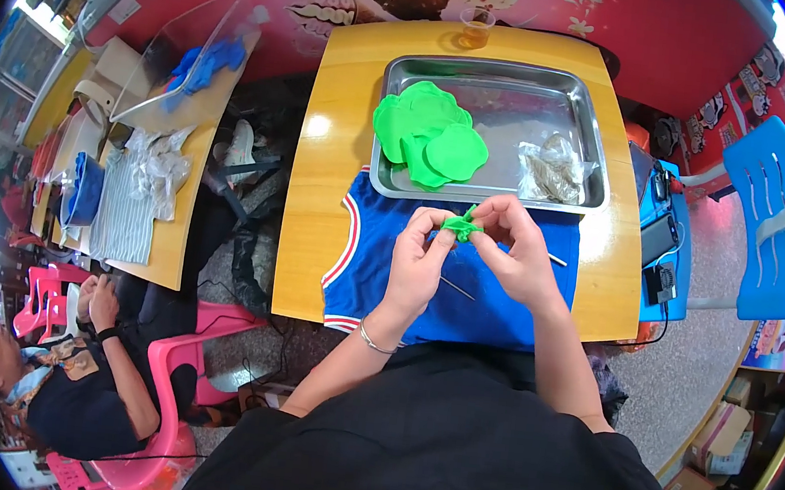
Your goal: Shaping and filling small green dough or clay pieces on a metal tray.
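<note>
A small crumpled green piece [461, 226] is pinched between the fingertips of my left hand [418, 253] and my right hand [506, 252], above a blue jersey with red and white trim [359, 289] spread on the yellow table [322, 142]. Two thin rods [458, 287] lie on the jersey, one partly hidden by my right hand. Just beyond my hands, a steel tray [586, 112] holds flat green rounded sheets [423, 133] on its left and a clear bag of brownish material [553, 176] on its right.
A plastic cup [475, 36] stands at the far edge. A blue chair [764, 255] and cabled electronics [660, 244] are at the right. A seated co-worker [80, 394] on a pink chair [171, 365] is at lower left, beside another table [160, 268] with bags and cloths.
</note>
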The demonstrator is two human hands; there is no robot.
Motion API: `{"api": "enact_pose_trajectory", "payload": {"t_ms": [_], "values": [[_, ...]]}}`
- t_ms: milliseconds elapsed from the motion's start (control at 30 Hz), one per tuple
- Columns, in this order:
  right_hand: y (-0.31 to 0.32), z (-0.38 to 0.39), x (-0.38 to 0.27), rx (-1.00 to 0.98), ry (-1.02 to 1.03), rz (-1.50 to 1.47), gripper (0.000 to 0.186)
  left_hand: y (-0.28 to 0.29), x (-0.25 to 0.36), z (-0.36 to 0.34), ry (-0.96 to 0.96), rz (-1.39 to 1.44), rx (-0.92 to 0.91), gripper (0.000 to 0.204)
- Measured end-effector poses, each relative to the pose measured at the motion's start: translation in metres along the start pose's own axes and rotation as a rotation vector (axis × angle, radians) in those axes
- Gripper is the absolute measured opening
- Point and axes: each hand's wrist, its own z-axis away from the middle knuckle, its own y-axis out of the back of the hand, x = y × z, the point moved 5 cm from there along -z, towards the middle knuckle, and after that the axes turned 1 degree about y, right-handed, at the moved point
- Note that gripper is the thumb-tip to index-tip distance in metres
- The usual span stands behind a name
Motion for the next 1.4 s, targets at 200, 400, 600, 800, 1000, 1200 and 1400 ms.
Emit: {"api": "enact_pose_trajectory", "payload": {"t_ms": [200,400,600,800,1000,1200,1400], "values": [[-0.004,0.001,-0.011,0.248,0.322,0.461,0.019,-0.009,0.011,0.009,-0.057,-0.092,-0.13,0.004],[-0.007,-0.002,-0.002,0.126,0.136,0.251,0.019,0.002,-0.007,0.004,0.095,0.203,-0.157,0.007],[-0.002,0.002,0.003,-0.331,-0.23,-0.406,0.02,0.001,0.002,0.004,0.047,0.196,-0.292,0.009],[0.0,0.003,0.001,-0.321,-0.114,-0.312,0.028,-0.006,0.008,0.009,0.031,0.198,-0.15,0.008],[0.002,0.006,0.008,-0.237,-0.136,-0.135,0.028,-0.002,-0.001,0.003,-0.017,0.007,-0.145,0.011],[0.011,0.0,0.008,-0.027,0.013,0.125,0.025,0.006,-0.004,0.0,-0.144,-0.256,-0.171,0.008],[0.004,-0.001,-0.012,0.113,0.299,0.493,0.025,0.0,-0.003,0.004,0.037,0.046,-0.309,0.007]]}}
